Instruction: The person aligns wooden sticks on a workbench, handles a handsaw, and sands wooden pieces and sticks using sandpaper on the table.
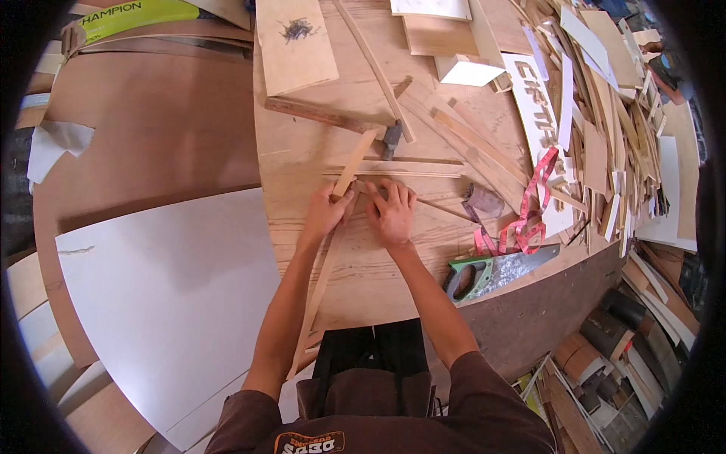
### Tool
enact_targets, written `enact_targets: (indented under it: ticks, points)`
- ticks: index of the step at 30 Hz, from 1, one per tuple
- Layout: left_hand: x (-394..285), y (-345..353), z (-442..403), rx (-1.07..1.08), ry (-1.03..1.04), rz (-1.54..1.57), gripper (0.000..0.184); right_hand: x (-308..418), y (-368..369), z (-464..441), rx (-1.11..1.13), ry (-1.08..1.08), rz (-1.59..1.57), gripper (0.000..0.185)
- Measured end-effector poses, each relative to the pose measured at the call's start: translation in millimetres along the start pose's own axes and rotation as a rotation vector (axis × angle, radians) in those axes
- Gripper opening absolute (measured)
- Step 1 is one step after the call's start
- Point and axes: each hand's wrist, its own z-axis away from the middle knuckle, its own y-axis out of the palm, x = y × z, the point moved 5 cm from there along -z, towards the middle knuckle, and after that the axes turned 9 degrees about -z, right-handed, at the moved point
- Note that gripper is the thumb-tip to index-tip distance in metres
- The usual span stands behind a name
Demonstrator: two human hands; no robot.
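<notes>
My left hand [330,208] is closed round a long thin wooden strip [355,163], which slants from near the hammer down past my forearm. Close to its right, my right hand [391,212] rests over the bench, fingers bent and slightly apart, at the end of a thin stick [446,209]. Its fingertips are near the strip; whether they pinch anything is hidden. Just beyond both hands lie flat wooden strips [423,168]. A hammer [392,141] with a wooden handle lies past them.
A green-handled saw [469,278], a red measuring tape [529,219] and a small jar [484,200] lie to the right. Nails [296,29] sit on a board [296,64] at the back. Scrap wood [597,136] is heaped at right; a white sheet [181,303] lies left.
</notes>
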Motion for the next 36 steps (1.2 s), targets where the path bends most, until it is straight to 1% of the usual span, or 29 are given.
enact_targets:
  ticks: [6, 8, 9, 11, 14, 15, 17, 22, 24, 27, 29, 32, 36]
  points:
    - [1, 0, -2, -0.055, 0.057, -0.048, 0.027, -1, 1, 0, 0.028, 0.02, 0.018, 0.046]
    - [2, -1, 0, 0.008, -0.056, -0.084, 0.035, -2, 2, 0, 0.025, 0.014, 0.018, 0.046]
    - [3, 0, 0, 0.008, -0.055, -0.084, 0.035, -3, 2, 0, 0.021, 0.011, 0.019, 0.046]
    - [-3, 0, 0, -0.053, 0.076, -0.049, 0.027, -2, 1, 1, 0.027, 0.011, 0.021, 0.046]
    - [-1, 0, 0, -0.035, 0.032, -0.128, 0.027, -2, 3, 0, 0.005, -0.008, 0.037, 0.045]
    - [1, 1, -2, -0.036, 0.038, -0.126, 0.027, -2, 1, -1, -0.02, -0.023, 0.056, 0.045]
    - [7, 3, -4, -0.037, 0.046, -0.027, 0.028, -1, 0, -1, -0.017, -0.022, 0.054, 0.045]
    - [7, 2, -2, -0.051, 0.031, -0.048, 0.026, -1, 1, 0, -0.012, -0.013, 0.027, 0.045]
    - [10, 3, -4, -0.059, 0.044, -0.064, 0.025, -3, 3, 1, 0.02, 0.009, 0.058, 0.044]
    - [14, 7, -5, -0.071, 0.055, -0.044, 0.025, -3, 3, 2, 0.012, -0.004, 0.09, 0.044]
    - [18, 7, -5, -0.103, 0.003, -0.052, 0.025, -4, 4, 2, 0.021, 0.001, 0.075, 0.043]
    - [6, 4, -1, -0.065, -0.018, -0.029, 0.025, -3, 3, -1, 0.022, 0.002, 0.043, 0.041]
    - [2, 4, 0, -0.083, -0.022, -0.042, 0.025, -2, 3, 1, 0.025, -0.001, 0.023, 0.041]
